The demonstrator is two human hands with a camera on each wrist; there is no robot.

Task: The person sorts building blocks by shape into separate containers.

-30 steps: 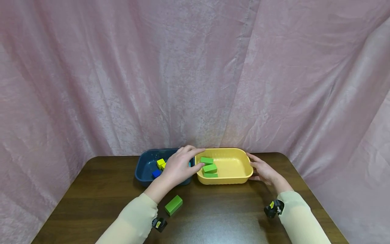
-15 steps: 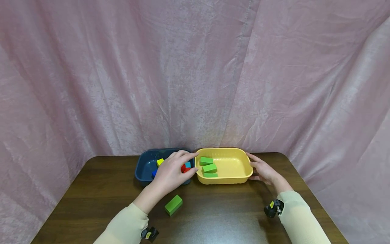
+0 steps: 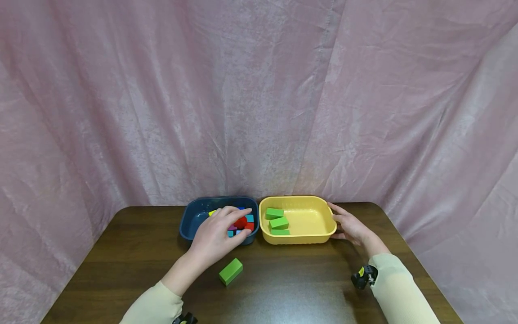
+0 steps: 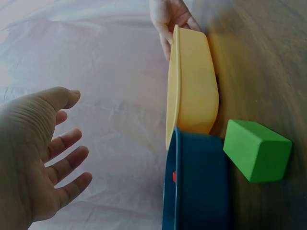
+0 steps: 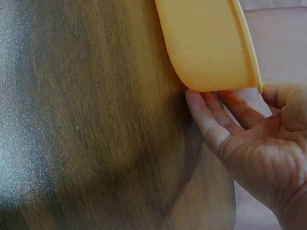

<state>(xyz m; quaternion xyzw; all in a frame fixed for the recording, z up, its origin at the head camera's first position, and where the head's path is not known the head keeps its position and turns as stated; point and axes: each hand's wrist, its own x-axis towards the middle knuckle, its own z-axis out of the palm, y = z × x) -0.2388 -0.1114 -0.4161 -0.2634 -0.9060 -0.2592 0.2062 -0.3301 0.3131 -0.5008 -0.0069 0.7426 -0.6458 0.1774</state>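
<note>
My left hand (image 3: 216,231) hovers above the dark blue bin (image 3: 192,220), fingers spread and holding nothing; the left wrist view shows its empty palm (image 4: 29,153) too. Inside that bin lie several small coloured blocks, among them a red block (image 3: 249,226) and a light blue block (image 3: 250,218); the hand hides part of them. At the right end of the yellow bin (image 3: 307,220), my right hand (image 3: 353,228) touches the end wall with extended fingers, its thumb by the rim in the right wrist view. Green blocks (image 3: 279,223) lie at the left end of the yellow bin.
One green block (image 3: 231,271) lies on the brown wooden table (image 3: 283,288) in front of the blue bin. The two bins stand side by side at the table's back edge. A pink curtain (image 3: 259,99) hangs right behind them.
My left hand has moved left and toward me, from beside the yellow bin's left end to over the blue bin, uncovering more blocks there. The right hand has stayed in place.
</note>
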